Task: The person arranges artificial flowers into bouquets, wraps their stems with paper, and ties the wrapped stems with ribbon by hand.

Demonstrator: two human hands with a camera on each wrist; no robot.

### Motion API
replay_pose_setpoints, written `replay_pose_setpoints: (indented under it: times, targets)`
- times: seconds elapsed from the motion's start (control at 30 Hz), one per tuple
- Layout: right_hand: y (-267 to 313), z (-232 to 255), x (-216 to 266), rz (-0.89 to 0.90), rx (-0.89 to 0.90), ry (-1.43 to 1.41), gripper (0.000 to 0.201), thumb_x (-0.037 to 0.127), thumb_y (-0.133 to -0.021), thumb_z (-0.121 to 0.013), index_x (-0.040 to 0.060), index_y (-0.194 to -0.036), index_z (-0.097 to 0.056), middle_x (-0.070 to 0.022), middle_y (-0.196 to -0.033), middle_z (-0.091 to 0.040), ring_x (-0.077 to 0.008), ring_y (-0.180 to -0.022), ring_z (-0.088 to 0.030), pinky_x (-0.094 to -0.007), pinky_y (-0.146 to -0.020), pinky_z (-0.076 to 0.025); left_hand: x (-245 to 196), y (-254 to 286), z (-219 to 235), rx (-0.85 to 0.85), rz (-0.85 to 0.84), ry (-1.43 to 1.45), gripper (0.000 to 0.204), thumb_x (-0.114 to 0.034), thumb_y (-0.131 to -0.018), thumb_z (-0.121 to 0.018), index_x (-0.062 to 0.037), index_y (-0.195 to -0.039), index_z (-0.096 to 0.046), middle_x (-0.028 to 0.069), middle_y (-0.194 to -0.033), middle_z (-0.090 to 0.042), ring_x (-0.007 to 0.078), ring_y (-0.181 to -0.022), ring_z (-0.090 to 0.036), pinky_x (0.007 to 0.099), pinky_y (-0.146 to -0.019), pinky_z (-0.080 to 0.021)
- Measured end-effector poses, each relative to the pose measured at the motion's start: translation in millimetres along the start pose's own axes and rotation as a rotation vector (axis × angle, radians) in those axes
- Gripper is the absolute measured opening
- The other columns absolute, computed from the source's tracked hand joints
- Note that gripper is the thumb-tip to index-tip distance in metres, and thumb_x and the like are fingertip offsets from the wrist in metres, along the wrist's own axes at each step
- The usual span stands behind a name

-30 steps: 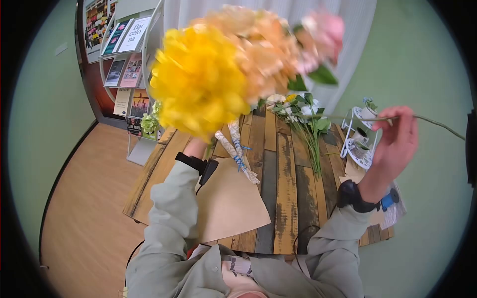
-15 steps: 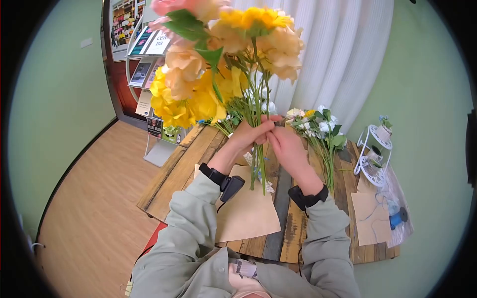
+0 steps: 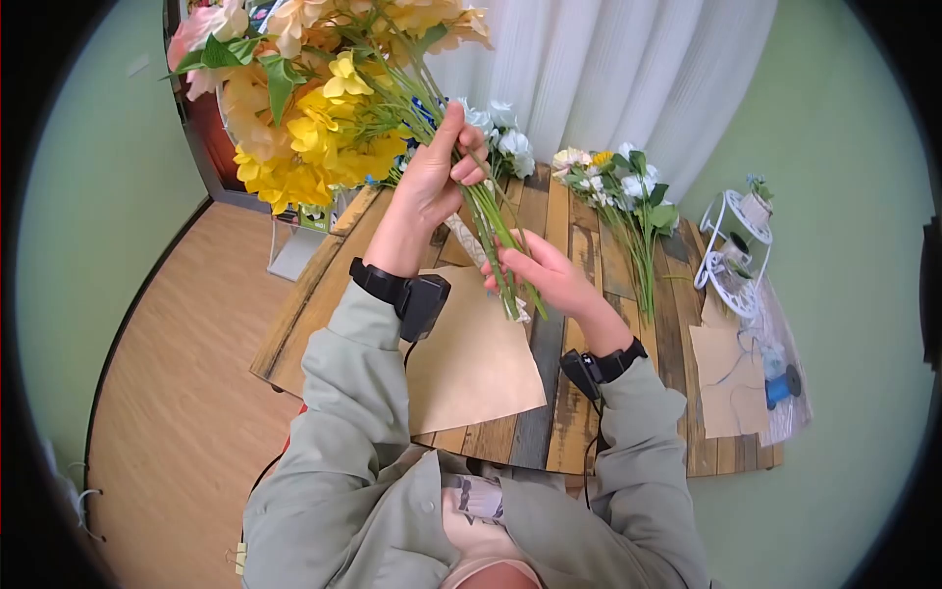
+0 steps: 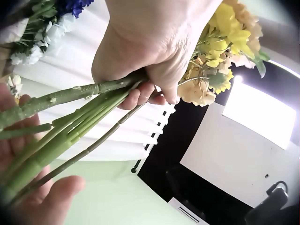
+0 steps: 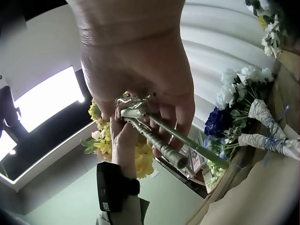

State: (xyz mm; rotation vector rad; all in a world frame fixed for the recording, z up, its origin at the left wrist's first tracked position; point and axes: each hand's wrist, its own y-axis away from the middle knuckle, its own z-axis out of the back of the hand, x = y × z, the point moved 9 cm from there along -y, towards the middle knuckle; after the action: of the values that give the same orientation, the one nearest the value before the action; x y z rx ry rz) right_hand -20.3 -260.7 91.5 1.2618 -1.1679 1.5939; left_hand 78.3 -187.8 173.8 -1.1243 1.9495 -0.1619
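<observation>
Nearest me, grey-green cloth sleeves (image 3: 343, 373) crease softly behind the black straps on both wrists, and the hands beyond them work at a full bouquet (image 3: 329, 118) of ruffled yellow, peach and pink blossoms with smooth pointed leaves. Its stems (image 3: 481, 208) are green and mixed in thickness, some slick and straight, one stout and knobbly with a blunt cut end. The left hand (image 3: 432, 187) grips them just below the flower heads, thumb pointing up; the right hand (image 3: 549, 280) lies loosely about their lower ends, thumb apart from relaxed fingers. So the bouquet hangs above the bench, heads out past the left hand, stalks slanting down to the right one. Half a second ago the two hands met higher on near-upright stems; now the right has slid down to the ends and the whole bunch leans to the person's left. Beneath is a flat brown paper sheet (image 3: 471, 378) on the bench (image 3: 579, 245) of rough, scuffed planks. Farther off lie patterned paper wraps (image 5: 258, 112) with blue ties and a loose white-flowered bunch (image 3: 638, 182), before a pleated pale curtain (image 3: 618, 79)
</observation>
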Motion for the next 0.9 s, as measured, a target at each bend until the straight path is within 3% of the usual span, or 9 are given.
replay_pose_setpoints:
  times: [0.23, 0.3, 0.43, 0.5, 0.57, 0.7, 0.77, 0.83, 0.9]
  targets:
    - [-6, -2, -27, -0.122, -0.014, -0.139, 0.026, 0.028, -0.093, -0.055, 0.0054, -0.105, -0.051, -0.0033, -0.077, -0.057, -0.0079, -0.061, -0.053, -0.0233, -0.055, -0.043, 10, 7, 4, -0.041, 0.019, -0.136, 0.036, -0.039, -0.094, -0.049, -0.0112, -0.071, -0.047, -0.0019, -0.073, -0.043, 0.0077, -0.061, -0.042, 0.0237, -0.060, -0.038]
    - [-10, 19, -13, 0.042, -0.264, 0.453, 0.025, 0.028, -0.088, -0.061, 0.0056, -0.097, -0.055, -0.0046, -0.071, -0.056, -0.0093, -0.058, -0.054, -0.0261, -0.052, -0.043, 6, 10, 12, -0.239, -0.006, -0.316, 0.037, -0.040, -0.094, -0.051, -0.0108, -0.072, -0.045, 0.0013, -0.082, -0.050, 0.0131, -0.081, -0.046, 0.0304, -0.075, -0.042]
    - [-8, 26, -14, -0.117, -0.322, 0.473, 0.028, 0.029, -0.083, -0.065, 0.0036, -0.092, -0.057, -0.0067, -0.069, -0.058, -0.0143, -0.059, -0.058, -0.0312, -0.055, -0.046, 21, 7, 2, 0.022, 0.053, -0.198, 0.039, -0.041, -0.095, -0.048, -0.0130, -0.067, -0.042, -0.0032, -0.064, -0.038, 0.0082, -0.054, -0.038, 0.0261, -0.060, -0.036]
    - [-14, 24, 10, 0.152, -0.279, 0.942, 0.031, 0.030, -0.081, -0.067, 0.0030, -0.094, -0.057, -0.0076, -0.070, -0.061, -0.0171, -0.063, -0.062, -0.0324, -0.059, -0.048, 27, 6, -3, 0.017, 0.057, -0.148, 0.043, -0.035, -0.095, -0.049, -0.0143, -0.062, -0.033, -0.0050, -0.054, -0.027, 0.0066, -0.043, -0.025, 0.0228, -0.045, -0.024]
    - [-23, 21, 14, 0.266, -0.245, 0.861, 0.034, 0.031, -0.080, -0.067, 0.0025, -0.096, -0.057, -0.0093, -0.070, -0.063, -0.0149, -0.064, -0.063, -0.0303, -0.059, -0.049, 32, 6, -11, 0.086, 0.062, -0.025, 0.027, -0.023, -0.093, -0.054, -0.0124, -0.071, -0.044, -0.0050, -0.055, -0.032, 0.0057, -0.043, -0.026, 0.0231, -0.041, -0.022]
    - [-38, 28, 0, -0.001, -0.197, 0.493, 0.028, 0.027, -0.081, -0.066, 0.0006, -0.083, -0.059, -0.0085, -0.062, -0.060, -0.0142, -0.060, -0.061, -0.0309, -0.055, -0.047, 50, 6, -25, 0.209, 0.172, -0.025, 0.020, -0.017, -0.091, -0.057, -0.0109, -0.075, -0.047, -0.0052, -0.055, -0.032, 0.0051, -0.044, -0.028, 0.0235, -0.041, -0.022]
    - [-41, 33, -17, -0.171, -0.168, 0.497, 0.027, 0.026, -0.081, -0.066, -0.0002, -0.078, -0.059, -0.0078, -0.060, -0.059, -0.0139, -0.059, -0.060, -0.0316, -0.054, -0.046, 48, -2, -21, 0.116, 0.121, -0.185, 0.026, -0.017, -0.089, -0.057, -0.0115, -0.069, -0.041, -0.0043, -0.058, -0.035, 0.0067, -0.046, -0.033, 0.0228, -0.047, -0.031]
    - [-42, 70, -23, 0.064, -0.528, 0.512, 0.027, 0.022, -0.081, -0.065, -0.0007, -0.070, -0.058, -0.0046, -0.056, -0.057, -0.0139, -0.055, -0.057, -0.0316, -0.052, -0.044, 53, -8, -24, 0.081, 0.010, -0.200, 0.011, -0.014, -0.087, -0.059, -0.0079, -0.082, -0.052, -0.0002, -0.066, -0.048, 0.0103, -0.054, -0.046, 0.0250, -0.052, -0.038]
    - [-53, 93, -44, 0.118, -0.582, 0.547, 0.021, 0.018, -0.083, -0.062, -0.0013, -0.077, -0.060, -0.0057, -0.064, -0.060, -0.0140, -0.060, -0.057, -0.0310, -0.055, -0.044, 45, -5, -14, -0.196, -0.176, -0.326, 0.013, -0.014, -0.084, -0.063, -0.0044, -0.090, -0.058, 0.0041, -0.076, -0.058, 0.0133, -0.066, -0.055, 0.0261, -0.058, -0.043]
